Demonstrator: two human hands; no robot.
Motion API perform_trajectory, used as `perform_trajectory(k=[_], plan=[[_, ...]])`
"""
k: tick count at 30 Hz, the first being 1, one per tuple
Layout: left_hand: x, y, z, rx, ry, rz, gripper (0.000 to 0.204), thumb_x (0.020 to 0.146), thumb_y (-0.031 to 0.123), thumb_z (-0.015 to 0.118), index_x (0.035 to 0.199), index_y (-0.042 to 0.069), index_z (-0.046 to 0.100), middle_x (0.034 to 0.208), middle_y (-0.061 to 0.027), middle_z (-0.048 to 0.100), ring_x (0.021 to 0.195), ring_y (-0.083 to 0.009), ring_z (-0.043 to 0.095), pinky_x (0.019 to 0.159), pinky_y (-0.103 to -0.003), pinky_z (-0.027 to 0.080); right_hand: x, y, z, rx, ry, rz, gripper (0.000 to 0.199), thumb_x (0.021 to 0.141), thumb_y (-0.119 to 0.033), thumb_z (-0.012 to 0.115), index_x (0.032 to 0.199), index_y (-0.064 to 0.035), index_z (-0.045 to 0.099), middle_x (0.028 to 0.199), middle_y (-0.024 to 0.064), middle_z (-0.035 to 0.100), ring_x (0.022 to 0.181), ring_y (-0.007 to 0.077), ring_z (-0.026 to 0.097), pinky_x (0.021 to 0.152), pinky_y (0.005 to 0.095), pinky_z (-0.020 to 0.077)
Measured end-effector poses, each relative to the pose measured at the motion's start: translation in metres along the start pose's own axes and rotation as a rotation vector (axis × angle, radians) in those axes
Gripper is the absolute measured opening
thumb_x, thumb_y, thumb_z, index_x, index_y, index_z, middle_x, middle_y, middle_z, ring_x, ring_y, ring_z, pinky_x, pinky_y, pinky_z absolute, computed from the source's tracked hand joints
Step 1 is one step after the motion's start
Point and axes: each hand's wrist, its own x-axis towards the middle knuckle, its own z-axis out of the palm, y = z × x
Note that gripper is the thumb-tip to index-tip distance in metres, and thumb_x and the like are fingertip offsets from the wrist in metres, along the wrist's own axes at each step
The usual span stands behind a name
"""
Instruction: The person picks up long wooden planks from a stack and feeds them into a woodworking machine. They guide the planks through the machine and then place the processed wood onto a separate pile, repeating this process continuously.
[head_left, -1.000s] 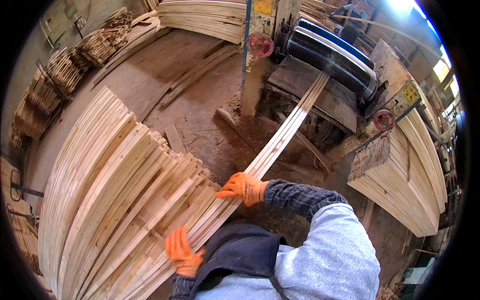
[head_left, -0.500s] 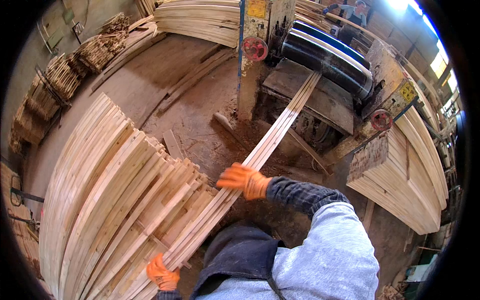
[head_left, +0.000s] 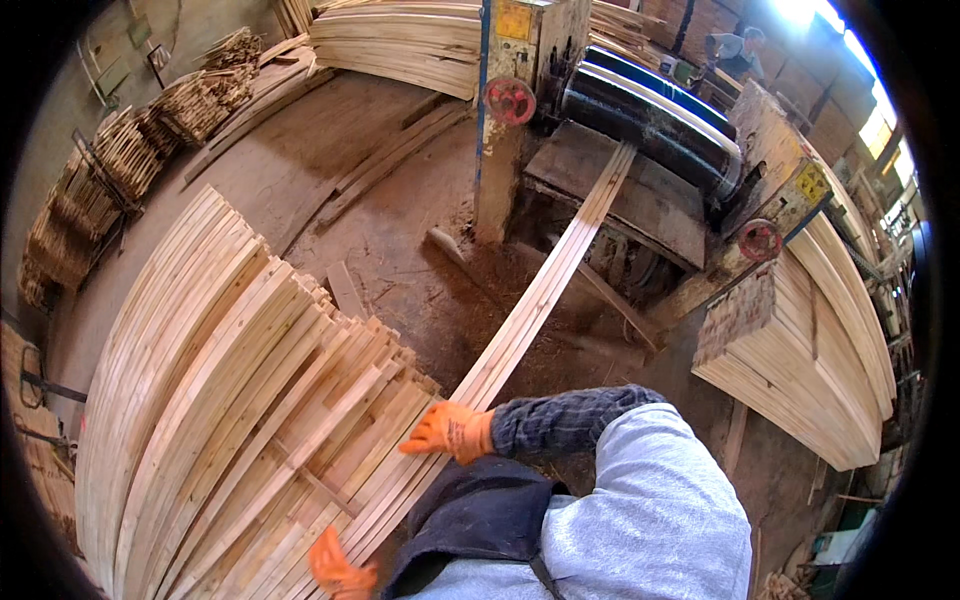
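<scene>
Several narrow wooden boards (head_left: 530,310) lie side by side, running from the lower left up onto the metal bed of a planer-like machine (head_left: 620,190), their far ends at its dark roller. Across the near part of these boards rests my right hand (head_left: 447,432) in an orange glove, fingers stretched out over the wood rather than wrapped round it. My left hand (head_left: 340,567), gloved alike, is at the lower edge beside the boards' near portion. Its fingers point away from me and look extended, slightly blurred. A large stack of boards (head_left: 200,400) stands left of both hands.
Another board stack (head_left: 800,370) stands to the right of the machine, and one more (head_left: 395,45) lies at the back. Red handwheels (head_left: 510,101) are on the machine's posts. Loose offcuts (head_left: 345,290) litter the floor. A person (head_left: 735,52) is beyond the machine.
My right hand has slid back toward me along the boards, down and left. My left hand has shifted slightly right and down. Beyond the machine, the person has changed position.
</scene>
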Motion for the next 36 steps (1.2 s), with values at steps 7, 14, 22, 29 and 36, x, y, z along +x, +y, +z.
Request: perform_trajectory(k=[7, 14, 22, 29, 36], plan=[[-0.05, -0.084, -0.044, 0.041, -0.153, -0.013, 0.058, 0.081, 0.028, 0.073, 0.134, 0.005, 0.067, 0.104, -0.0189, 0.074, 0.092, -0.0448, 0.068, 0.084, -0.053, 0.057, -0.067, 0.063, -0.033, -0.12, -0.068, 0.206, 0.094, 0.065, -0.007, 0.079, 0.154, -0.0152, 0.05, 0.129, 0.0133, 0.07, 0.119, 0.0339, 0.068, 0.108, 0.047, 0.0496], [-0.009, -0.05, 0.019, -0.032, -0.159, -0.074, 0.049, 0.086, 0.036, 0.075, 0.124, 0.005, 0.071, 0.096, -0.0184, 0.073, 0.087, -0.0432, 0.069, 0.08, -0.055, 0.055, -0.107, 0.114, -0.059, -0.341, -0.157, 0.425, 0.089, 0.073, -0.015, 0.08, 0.156, -0.0203, 0.048, 0.126, 0.0089, 0.072, 0.119, 0.0292, 0.068, 0.116, 0.0468, 0.0421], [0.085, 0.051, 0.027, -0.21, -0.197, -0.041, 0.069, 0.058, 0.031, 0.093, 0.113, 0.002, 0.063, 0.095, -0.0217, 0.07, 0.088, -0.0456, 0.066, 0.076, -0.054, 0.049, -0.03, 0.054, -0.033, -0.041, -0.043, 0.07, 0.104, 0.06, -0.014, 0.082, 0.157, -0.014, 0.045, 0.121, 0.0115, 0.07, 0.113, 0.0318, 0.068, 0.097, 0.0462, 0.0528], [0.141, 0.094, 0.073, -0.242, -0.103, 0.071, 0.06, 0.062, 0.03, 0.094, 0.106, 0.004, 0.062, 0.094, -0.0215, 0.069, 0.086, -0.0446, 0.067, 0.076, -0.053, 0.052, 0.048, -0.015, -0.002, 0.011, -0.041, 0.128, 0.107, 0.069, -0.024, 0.081, 0.165, -0.0163, 0.033, 0.132, 0.0112, 0.067, 0.121, 0.0315, 0.066, 0.107, 0.047, 0.0476], [0.15, 0.084, 0.022, -0.298, -0.226, -0.048, 0.081, 0.058, 0.034, 0.096, 0.124, 0.0, 0.064, 0.103, -0.0236, 0.071, 0.093, -0.0449, 0.068, 0.083, -0.049, 0.056, 0.05, -0.002, -0.012, -0.114, -0.114, 0.167, 0.104, 0.073, -0.028, 0.083, 0.164, -0.0164, 0.035, 0.137, 0.0138, 0.066, 0.126, 0.0328, 0.065, 0.113, 0.047, 0.0445]])
